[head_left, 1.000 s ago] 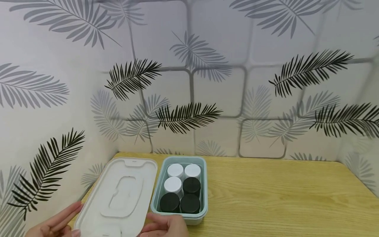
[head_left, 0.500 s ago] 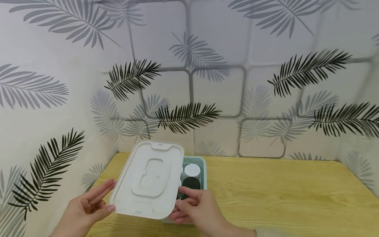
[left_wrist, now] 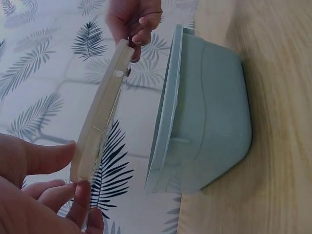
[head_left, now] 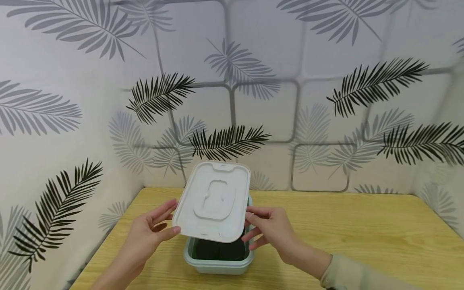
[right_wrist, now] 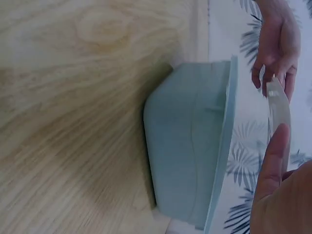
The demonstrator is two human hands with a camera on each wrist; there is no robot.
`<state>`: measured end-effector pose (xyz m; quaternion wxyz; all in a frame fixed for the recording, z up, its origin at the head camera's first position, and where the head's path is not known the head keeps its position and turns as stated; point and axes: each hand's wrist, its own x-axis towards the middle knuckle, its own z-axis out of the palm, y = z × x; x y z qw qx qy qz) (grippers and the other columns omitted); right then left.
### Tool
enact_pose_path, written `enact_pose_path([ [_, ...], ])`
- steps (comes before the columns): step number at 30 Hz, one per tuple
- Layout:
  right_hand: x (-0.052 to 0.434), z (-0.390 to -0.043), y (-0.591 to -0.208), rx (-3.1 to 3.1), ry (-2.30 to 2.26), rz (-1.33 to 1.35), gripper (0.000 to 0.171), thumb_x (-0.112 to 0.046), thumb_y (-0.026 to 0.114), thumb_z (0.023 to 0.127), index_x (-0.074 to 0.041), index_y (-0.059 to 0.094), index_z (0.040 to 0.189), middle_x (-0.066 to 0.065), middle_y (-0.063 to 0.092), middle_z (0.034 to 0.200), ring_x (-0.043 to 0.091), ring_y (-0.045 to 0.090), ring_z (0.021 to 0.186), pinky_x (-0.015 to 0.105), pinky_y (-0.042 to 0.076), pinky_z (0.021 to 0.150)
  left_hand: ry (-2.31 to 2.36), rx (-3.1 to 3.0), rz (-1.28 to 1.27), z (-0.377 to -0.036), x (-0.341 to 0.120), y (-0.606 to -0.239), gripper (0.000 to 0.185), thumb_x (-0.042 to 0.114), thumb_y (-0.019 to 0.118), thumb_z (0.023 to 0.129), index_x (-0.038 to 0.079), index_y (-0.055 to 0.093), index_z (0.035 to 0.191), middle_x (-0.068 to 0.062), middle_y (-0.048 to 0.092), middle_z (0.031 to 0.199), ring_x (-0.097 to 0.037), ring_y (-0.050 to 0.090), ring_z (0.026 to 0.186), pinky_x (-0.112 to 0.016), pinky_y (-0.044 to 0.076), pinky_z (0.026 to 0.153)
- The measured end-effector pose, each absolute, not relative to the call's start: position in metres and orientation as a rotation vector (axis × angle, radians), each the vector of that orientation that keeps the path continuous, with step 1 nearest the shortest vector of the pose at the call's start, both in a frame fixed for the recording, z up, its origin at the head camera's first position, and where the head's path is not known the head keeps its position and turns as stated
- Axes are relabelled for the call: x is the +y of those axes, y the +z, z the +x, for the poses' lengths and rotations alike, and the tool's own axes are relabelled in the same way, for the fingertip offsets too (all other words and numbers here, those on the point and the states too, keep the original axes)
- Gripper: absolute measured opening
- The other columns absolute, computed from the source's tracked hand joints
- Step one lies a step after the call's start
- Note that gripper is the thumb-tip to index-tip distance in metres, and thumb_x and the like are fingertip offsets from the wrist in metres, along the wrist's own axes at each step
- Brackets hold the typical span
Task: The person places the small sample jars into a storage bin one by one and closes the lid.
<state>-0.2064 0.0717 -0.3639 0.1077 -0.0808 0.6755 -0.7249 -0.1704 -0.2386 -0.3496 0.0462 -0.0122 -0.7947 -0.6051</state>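
Between both hands a white plastic lid (head_left: 217,201) is held in the air above a pale blue-green box (head_left: 219,266). My left hand (head_left: 148,233) pinches the lid's left edge between thumb and fingers. On the opposite edge my right hand (head_left: 272,229) grips it the same way. Both wrist views show a gap between the lid (left_wrist: 100,112) and the rim of the box (right_wrist: 187,141). At the front of the box, dark round tops (head_left: 219,249) show below the lid; the lid hides the rest of the contents.
The box stands on a light wooden table (head_left: 344,233), whose surface stretches away to the right. A wall covering with leaf patterns (head_left: 261,112) rises behind the table and along its sides.
The lid has been raised and carried right by both hands, from beside the box to over it. It now covers the view of the white tops. The box has stayed in place.
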Motion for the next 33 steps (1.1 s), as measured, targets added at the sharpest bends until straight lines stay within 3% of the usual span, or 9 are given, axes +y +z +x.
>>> enact_pose_path([
  [4,0.080,-0.217,-0.363,2.039,-2.179,-0.136,0.028,-0.004,0.070,0.100,0.012,0.069,0.124,0.013,0.068,0.090,0.019,0.069,0.064,0.032,0.058,0.051,-1.878,-2.384,-0.097,-0.182,-0.227,-0.349,0.069,-0.008,0.079,0.090,0.003,0.055,0.153,-0.009,0.059,0.150,-0.018,0.060,0.114,-0.024,0.050,0.101],
  [11,0.095,-0.234,-0.357,2.058,-2.180,-0.117,0.017,-0.008,0.068,0.097,0.006,0.069,0.105,0.010,0.063,0.079,0.021,0.067,0.063,0.034,0.058,0.052,-1.786,-2.404,-0.241,-0.199,-0.213,-0.351,0.080,-0.013,0.084,0.081,0.006,0.056,0.153,-0.015,0.060,0.147,-0.030,0.063,0.113,-0.035,0.055,0.098],
  [14,0.100,-0.238,-0.355,2.082,-2.163,-0.148,0.019,-0.014,0.067,0.101,0.005,0.068,0.101,0.010,0.063,0.077,0.021,0.067,0.062,0.035,0.059,0.053,-1.742,-2.441,-0.294,-0.206,-0.207,-0.352,0.086,-0.015,0.085,0.078,0.006,0.053,0.155,-0.016,0.059,0.146,-0.030,0.063,0.108,-0.039,0.056,0.096],
  [19,0.104,-0.245,-0.354,2.224,-2.104,-0.227,0.027,-0.021,0.068,0.104,0.005,0.068,0.095,0.013,0.063,0.076,0.021,0.064,0.059,0.034,0.058,0.050,-1.701,-2.528,-0.337,-0.213,-0.203,-0.350,0.096,-0.017,0.084,0.075,0.004,0.044,0.160,-0.018,0.055,0.144,-0.027,0.063,0.099,-0.035,0.058,0.085],
  [23,0.104,-0.248,-0.353,2.360,-2.076,-0.285,0.021,-0.015,0.070,0.102,0.006,0.071,0.098,0.017,0.064,0.076,0.022,0.062,0.057,0.036,0.058,0.050,-1.682,-2.599,-0.355,-0.216,-0.201,-0.346,0.104,-0.018,0.085,0.074,0.000,0.035,0.163,-0.017,0.050,0.142,-0.027,0.059,0.097,-0.032,0.058,0.077],
  [27,0.101,-0.247,-0.347,2.345,-2.140,-0.261,0.013,-0.006,0.068,0.099,0.006,0.067,0.103,0.016,0.063,0.070,0.021,0.059,0.050,0.035,0.056,0.047,-1.639,-2.616,-0.370,-0.217,-0.199,-0.343,0.105,-0.015,0.086,0.075,0.000,0.033,0.164,-0.018,0.047,0.142,-0.029,0.058,0.101,-0.039,0.057,0.086],
  [30,0.099,-0.246,-0.340,2.296,-2.195,-0.234,0.012,-0.004,0.065,0.098,0.005,0.061,0.105,0.015,0.062,0.067,0.019,0.054,0.046,0.031,0.051,0.044,-1.585,-2.615,-0.366,-0.218,-0.199,-0.341,0.097,-0.003,0.088,0.082,0.004,0.036,0.164,-0.017,0.047,0.141,-0.031,0.055,0.109,-0.043,0.052,0.094],
  [33,0.097,-0.244,-0.334,2.237,-2.233,-0.232,0.014,-0.005,0.061,0.100,0.006,0.061,0.109,0.015,0.065,0.069,0.019,0.056,0.049,0.031,0.053,0.046,-1.578,-2.598,-0.325,-0.217,-0.202,-0.339,0.084,0.015,0.084,0.093,0.006,0.039,0.163,-0.015,0.052,0.134,-0.031,0.053,0.113,-0.038,0.050,0.090],
])
